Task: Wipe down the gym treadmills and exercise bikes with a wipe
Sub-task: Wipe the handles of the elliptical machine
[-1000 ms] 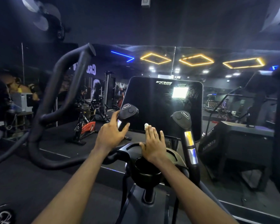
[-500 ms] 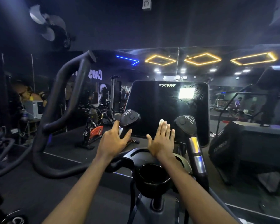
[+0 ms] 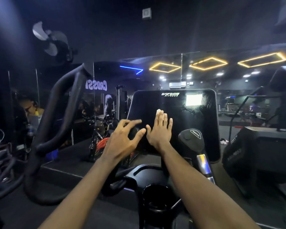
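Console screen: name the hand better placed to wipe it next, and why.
Right. The right hand lies flat on the console screen, wipe under its fingers; the left hand has no wipe.

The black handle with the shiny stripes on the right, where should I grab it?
Probably around the handle at its shiny bands, just below the wide cap. Come from the near side: the shaft is slim, bare and leaning toward you there, while the screen stands close behind it.

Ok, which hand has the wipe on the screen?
The right hand: flat against the dark screen, white wipe peeking out past its fingertips. The left hand, beside it, holds nothing.
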The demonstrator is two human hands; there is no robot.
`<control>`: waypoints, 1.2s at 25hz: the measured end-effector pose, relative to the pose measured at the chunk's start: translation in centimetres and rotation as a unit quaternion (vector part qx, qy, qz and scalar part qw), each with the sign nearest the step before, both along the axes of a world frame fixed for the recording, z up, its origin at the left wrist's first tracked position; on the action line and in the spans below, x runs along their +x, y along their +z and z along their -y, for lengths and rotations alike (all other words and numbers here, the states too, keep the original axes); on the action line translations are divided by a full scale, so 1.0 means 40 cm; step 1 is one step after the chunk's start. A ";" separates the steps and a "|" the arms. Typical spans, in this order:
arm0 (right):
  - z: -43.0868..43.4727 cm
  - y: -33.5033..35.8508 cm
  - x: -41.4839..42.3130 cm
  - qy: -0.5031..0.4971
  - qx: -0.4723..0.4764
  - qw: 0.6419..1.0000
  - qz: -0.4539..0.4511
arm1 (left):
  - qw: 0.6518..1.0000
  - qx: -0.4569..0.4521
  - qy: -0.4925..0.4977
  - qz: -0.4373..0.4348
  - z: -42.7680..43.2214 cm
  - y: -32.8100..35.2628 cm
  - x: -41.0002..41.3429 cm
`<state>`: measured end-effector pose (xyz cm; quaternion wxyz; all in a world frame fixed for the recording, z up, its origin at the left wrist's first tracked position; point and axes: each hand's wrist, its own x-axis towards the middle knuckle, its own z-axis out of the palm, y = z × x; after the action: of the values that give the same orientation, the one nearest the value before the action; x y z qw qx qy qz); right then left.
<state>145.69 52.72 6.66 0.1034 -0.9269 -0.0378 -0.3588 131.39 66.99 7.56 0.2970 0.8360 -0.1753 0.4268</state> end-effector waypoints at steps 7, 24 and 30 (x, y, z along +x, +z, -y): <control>-0.030 0.182 0.120 -0.068 0.123 0.990 0.015 | 0.998 0.016 0.015 0.065 -0.013 -0.007 0.045; -0.053 0.032 0.064 -0.002 -0.020 0.998 0.062 | 0.999 -0.007 -0.004 0.053 -0.014 -0.007 0.036; -0.048 -0.094 -0.055 0.057 -0.065 0.996 -0.001 | 0.999 -0.003 -0.006 0.035 -0.010 -0.007 0.023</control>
<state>143.49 54.66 2.90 0.0635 -0.9282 -0.1133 -0.3487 132.32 67.40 7.28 0.2960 0.8183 -0.1894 0.4549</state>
